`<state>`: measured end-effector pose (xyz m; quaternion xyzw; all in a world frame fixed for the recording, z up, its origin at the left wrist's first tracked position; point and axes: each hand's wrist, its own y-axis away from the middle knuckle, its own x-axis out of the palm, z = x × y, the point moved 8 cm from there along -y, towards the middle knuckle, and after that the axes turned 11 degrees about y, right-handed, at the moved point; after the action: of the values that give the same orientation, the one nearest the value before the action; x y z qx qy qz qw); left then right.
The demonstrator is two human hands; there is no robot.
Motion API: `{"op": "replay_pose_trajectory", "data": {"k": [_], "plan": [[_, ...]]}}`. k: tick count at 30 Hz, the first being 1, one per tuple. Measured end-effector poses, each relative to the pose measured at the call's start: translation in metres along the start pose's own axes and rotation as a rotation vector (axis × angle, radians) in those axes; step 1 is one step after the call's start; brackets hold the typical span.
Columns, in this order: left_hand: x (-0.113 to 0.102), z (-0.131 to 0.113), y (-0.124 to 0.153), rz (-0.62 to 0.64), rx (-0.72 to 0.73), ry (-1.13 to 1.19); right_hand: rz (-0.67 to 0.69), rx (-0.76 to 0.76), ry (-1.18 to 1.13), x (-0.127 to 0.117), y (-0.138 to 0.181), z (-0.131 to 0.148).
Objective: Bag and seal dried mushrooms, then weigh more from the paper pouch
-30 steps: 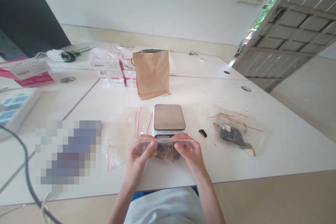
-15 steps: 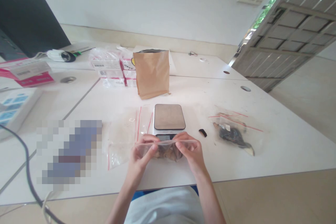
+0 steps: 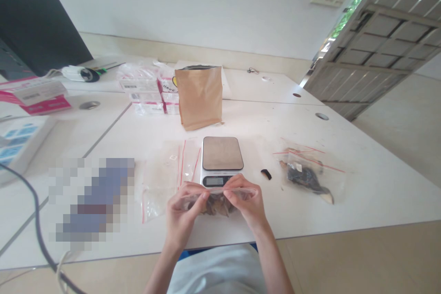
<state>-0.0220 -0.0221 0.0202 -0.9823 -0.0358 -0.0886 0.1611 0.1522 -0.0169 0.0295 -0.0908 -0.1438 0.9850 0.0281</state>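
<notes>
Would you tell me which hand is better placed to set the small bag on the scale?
Probably the right hand: it pinches the clear bag directly below the scale; the left hand sits further aside.

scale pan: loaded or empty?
Empty. The scale shows a bare pan; both hands hold the zip bag in front of it, off the pan.

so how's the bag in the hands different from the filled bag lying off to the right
The held bag is lifted off the table, pinched along its top edge by the left hand and right hand; the right-side bag lies flat and untouched. The held bag's contents look brownish, the right-side bag's darker, nearly black. Both are clear plastic bags holding dried-looking pieces.
</notes>
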Motion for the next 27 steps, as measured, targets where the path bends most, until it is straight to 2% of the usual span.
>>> {"op": "replay_pose_trajectory", "data": {"k": [3, 6, 11, 14, 16, 22, 27], "plan": [[-0.004, 0.003, 0.002, -0.084, -0.048, -0.015, -0.079, -0.041, 0.079, -0.002, 0.000, 0.007], [-0.002, 0.005, 0.001, -0.076, -0.089, 0.009, -0.097, -0.006, 0.048, -0.003, 0.001, 0.005], [0.009, -0.002, -0.001, 0.078, -0.034, 0.057, 0.073, 0.110, -0.196, 0.007, 0.001, -0.009], [0.008, -0.005, 0.000, 0.059, 0.005, 0.056, 0.194, 0.183, -0.306, 0.017, 0.005, -0.015], [0.009, -0.006, 0.001, 0.045, 0.018, 0.045, 0.210, 0.201, -0.328, 0.022, 0.007, -0.015], [0.012, -0.014, 0.001, 0.037, 0.062, -0.003, 0.052, 0.110, -0.282, 0.019, 0.004, -0.002], [0.013, -0.018, 0.001, -0.007, 0.085, -0.067, -0.076, 0.025, -0.100, 0.012, 0.005, 0.005]]}}
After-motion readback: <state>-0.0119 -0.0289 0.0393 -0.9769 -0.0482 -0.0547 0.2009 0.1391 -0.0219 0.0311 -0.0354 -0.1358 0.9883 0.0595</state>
